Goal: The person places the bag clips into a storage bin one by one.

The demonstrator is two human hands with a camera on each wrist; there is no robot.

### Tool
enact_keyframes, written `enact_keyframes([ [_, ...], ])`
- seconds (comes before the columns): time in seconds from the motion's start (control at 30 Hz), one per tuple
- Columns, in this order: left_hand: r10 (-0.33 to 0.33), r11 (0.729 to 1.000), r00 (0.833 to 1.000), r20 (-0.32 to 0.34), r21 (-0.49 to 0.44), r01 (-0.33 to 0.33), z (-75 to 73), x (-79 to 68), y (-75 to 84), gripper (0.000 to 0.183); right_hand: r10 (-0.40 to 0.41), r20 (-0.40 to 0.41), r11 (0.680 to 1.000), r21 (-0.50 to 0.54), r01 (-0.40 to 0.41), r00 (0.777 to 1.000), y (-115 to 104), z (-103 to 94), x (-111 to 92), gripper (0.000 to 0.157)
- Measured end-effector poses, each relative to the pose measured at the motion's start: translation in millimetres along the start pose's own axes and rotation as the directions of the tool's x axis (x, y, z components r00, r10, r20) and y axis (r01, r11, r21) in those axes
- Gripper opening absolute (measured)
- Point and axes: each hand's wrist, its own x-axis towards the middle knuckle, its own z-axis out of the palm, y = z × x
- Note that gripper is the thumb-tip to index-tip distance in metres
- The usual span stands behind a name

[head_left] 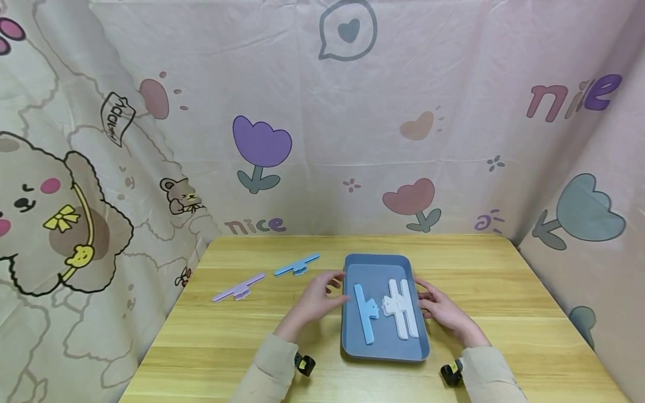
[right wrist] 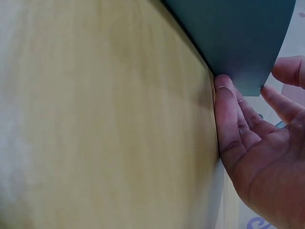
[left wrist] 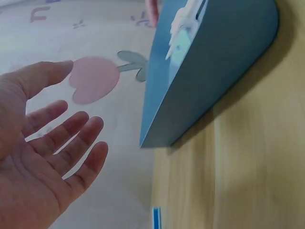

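A blue-grey tray (head_left: 370,273) lies on the wooden table between both hands. Inside it are a light-blue bag clip (head_left: 364,316) on the left and two white bag clips (head_left: 410,313) side by side on the right. My left hand (head_left: 321,296) is by the tray's left side, its fingers spread and slightly bent. The left wrist view shows a gap between that hand and the tray wall (left wrist: 209,71). At the right side, fingertips of my right hand (head_left: 445,312) touch the tray wall low down, with the thumb close to the rim in the right wrist view.
To the left of the tray, a purple bag clip (head_left: 238,289) and another blue bag clip (head_left: 297,265) lie on the table (head_left: 201,347). A printed curtain (head_left: 312,101) hangs behind and along both sides of the table.
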Motion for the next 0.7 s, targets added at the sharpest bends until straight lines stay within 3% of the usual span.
enact_keyframes([
  [0.27, -0.008, 0.997, 0.992, -0.128, -0.072, -0.001, -26.3, -21.3, -15.1, 0.05, -0.004, 0.007, 1.0, 0.007, 0.004, 1.0, 0, -0.7, 0, 0.063],
  [0.53, -0.125, 0.985, 0.964, -0.235, -0.145, 0.093, -44.4, -38.3, -30.0, 0.049, -0.003, 0.001, 1.0, 0.022, 0.003, 1.0, 0, -1.2, -1, 0.064],
  [0.7, -0.212, 0.968, 0.936, -0.281, -0.192, 0.162, -53.2, -51.3, -43.1, 0.05, 0.009, -0.007, 1.0, 0.002, -0.009, 1.0, -1, -0.2, -1, 0.063],
])
